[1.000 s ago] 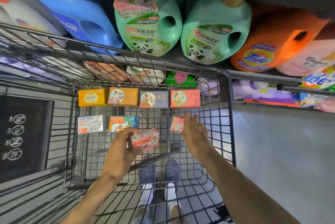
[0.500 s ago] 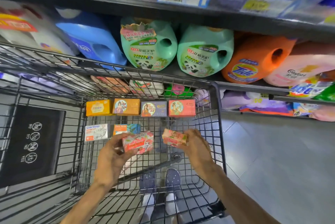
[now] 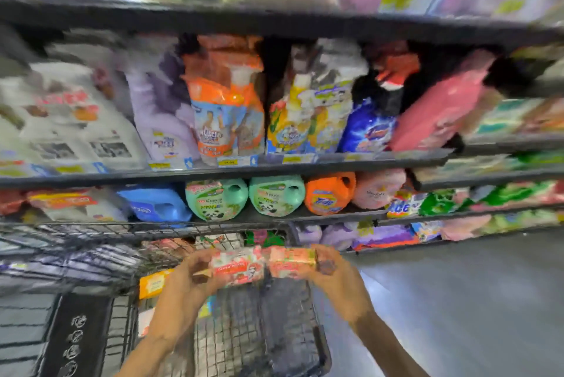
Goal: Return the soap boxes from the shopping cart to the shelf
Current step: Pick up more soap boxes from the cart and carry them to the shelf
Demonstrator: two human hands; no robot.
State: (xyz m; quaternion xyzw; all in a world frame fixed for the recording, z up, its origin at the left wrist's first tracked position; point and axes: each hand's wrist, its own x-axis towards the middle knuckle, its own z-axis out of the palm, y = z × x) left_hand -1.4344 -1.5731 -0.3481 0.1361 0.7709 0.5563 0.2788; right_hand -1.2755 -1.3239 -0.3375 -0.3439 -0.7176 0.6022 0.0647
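A person stands over a black wire shopping cart [image 3: 274, 346] that faces dark metal store shelves [image 3: 244, 173] stocked with detergent, and every place here is given relative to that cart. The view is blurred by motion. The left hand [image 3: 186, 288] grips a small pink-and-white cardboard soap box [image 3: 239, 266] above the cart's basket; its fingers curl round the box's left end. The right hand [image 3: 338, 279] grips a second pink soap box [image 3: 291, 258] just to the right of the first, the two boxes nearly touching end to end. Both boxes are lifted clear of the basket. Lower inside the cart, an orange-yellow soap box [image 3: 154, 283] lies at its left side, partly hidden by the left arm; other boxes there are too blurred to count. Beyond the cart's far edge sit two mint-green detergent jugs [image 3: 245, 198] and an orange jug [image 3: 329, 193].

The step in hand appears to be the carry from cart to shelf. The next move calls for finding the soap section, which is not evident among these shelves, and setting both boxes down squarely.
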